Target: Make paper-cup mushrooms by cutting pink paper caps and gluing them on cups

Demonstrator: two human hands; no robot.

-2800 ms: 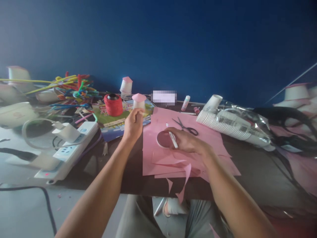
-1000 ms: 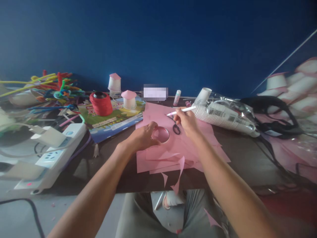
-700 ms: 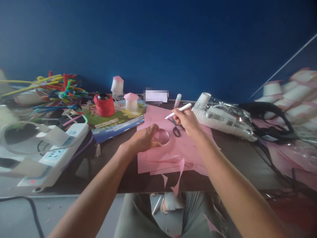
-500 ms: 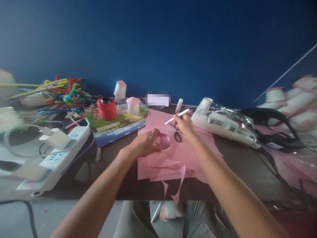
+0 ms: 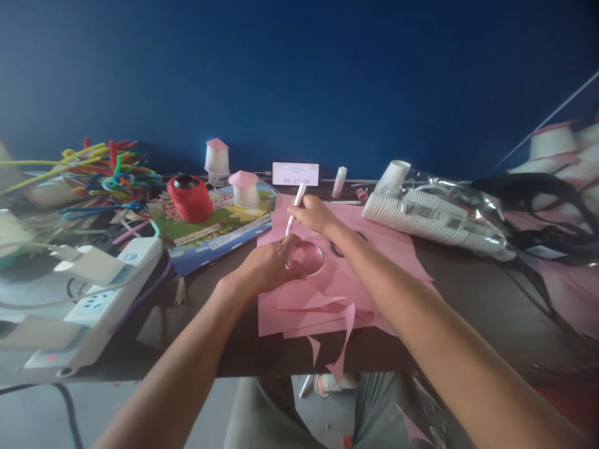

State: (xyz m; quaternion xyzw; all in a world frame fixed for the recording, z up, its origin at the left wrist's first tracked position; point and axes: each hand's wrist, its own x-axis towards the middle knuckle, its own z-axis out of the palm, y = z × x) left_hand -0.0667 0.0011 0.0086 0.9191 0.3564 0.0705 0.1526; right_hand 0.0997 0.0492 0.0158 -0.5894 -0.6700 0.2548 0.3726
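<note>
Where the round rimmed piece lies flat on the pink paper, the left hand clamps its left side between thumb and fingers. The right hand grips a white pen, slanted with its lower end close to the left hand's fingers; I cannot tell whether the hands touch. Partly hidden under the right forearm are black scissor handles. Left of the paper, a colorful booklet bears a red spool of thread and a white cup with a pink cone top. Beyond the paper stand a lit display and a glue stick; bagged nested paper cups lie to the right.
</note>
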